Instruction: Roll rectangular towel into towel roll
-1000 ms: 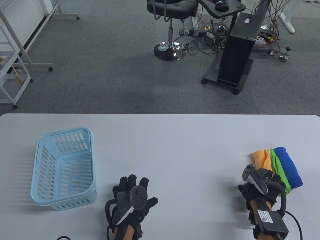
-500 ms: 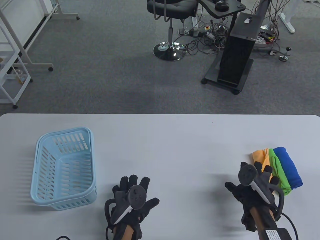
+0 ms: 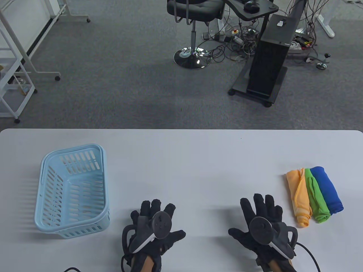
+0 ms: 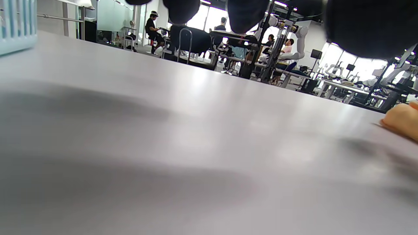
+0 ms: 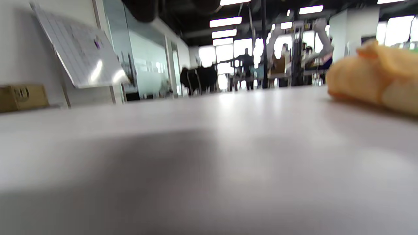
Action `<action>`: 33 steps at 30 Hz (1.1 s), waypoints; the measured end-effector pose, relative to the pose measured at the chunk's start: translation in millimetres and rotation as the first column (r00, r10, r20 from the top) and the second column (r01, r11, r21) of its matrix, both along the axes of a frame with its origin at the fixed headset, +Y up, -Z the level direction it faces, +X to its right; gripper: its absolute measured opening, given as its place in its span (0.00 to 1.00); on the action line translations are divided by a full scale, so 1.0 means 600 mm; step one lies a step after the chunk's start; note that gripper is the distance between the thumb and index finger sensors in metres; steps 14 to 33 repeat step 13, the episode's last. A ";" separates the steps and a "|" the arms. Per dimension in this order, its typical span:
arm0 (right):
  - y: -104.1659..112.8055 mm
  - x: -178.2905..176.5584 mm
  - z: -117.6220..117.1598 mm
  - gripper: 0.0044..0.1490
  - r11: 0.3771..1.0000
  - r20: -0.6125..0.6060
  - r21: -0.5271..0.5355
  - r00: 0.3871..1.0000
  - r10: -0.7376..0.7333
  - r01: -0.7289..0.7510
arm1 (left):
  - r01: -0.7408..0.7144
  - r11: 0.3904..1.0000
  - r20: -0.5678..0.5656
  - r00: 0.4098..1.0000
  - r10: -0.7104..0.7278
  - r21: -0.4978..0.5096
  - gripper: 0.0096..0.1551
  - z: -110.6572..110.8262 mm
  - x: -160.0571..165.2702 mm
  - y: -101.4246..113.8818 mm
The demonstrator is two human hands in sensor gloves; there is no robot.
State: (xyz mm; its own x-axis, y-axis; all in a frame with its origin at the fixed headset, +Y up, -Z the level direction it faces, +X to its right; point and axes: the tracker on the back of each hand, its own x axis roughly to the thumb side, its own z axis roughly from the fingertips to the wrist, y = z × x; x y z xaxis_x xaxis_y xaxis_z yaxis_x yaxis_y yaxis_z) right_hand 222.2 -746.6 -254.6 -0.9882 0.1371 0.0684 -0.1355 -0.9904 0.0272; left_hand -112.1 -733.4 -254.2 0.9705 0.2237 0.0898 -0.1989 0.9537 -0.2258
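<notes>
Three rolled towels lie side by side at the right of the white table (image 3: 181, 158): an orange roll (image 3: 299, 195), a green roll (image 3: 316, 198) and a blue roll (image 3: 327, 188). The orange roll also shows in the right wrist view (image 5: 375, 85) and at the edge of the left wrist view (image 4: 403, 119). My right hand (image 3: 261, 218) lies flat with fingers spread, empty, just left of the orange roll and apart from it. My left hand (image 3: 154, 218) lies flat with fingers spread, empty, near the front edge.
A light blue slotted plastic basket (image 3: 45, 204) stands at the left of the table, empty; its corner shows in the left wrist view (image 4: 16, 26). Beyond the far table edge are carpet, a chair and a computer cart.
My right hand has left the orange roll, moved left and toward the front edge, and spread flat on the table. The left hand has barely shifted.
</notes>
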 end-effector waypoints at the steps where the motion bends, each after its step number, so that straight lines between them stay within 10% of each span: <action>1: -0.006 -0.002 0.000 0.70 0.999 -0.006 -0.030 1.000 0.027 -0.028 | 0.002 1.000 -0.003 1.000 -0.002 -0.003 0.59 -0.001 0.000 -0.001; 33: -0.025 -0.003 -0.011 0.69 0.988 -0.008 -0.149 0.999 0.037 -0.038 | 0.005 1.000 -0.020 1.000 -0.005 -0.025 0.57 -0.002 -0.005 -0.007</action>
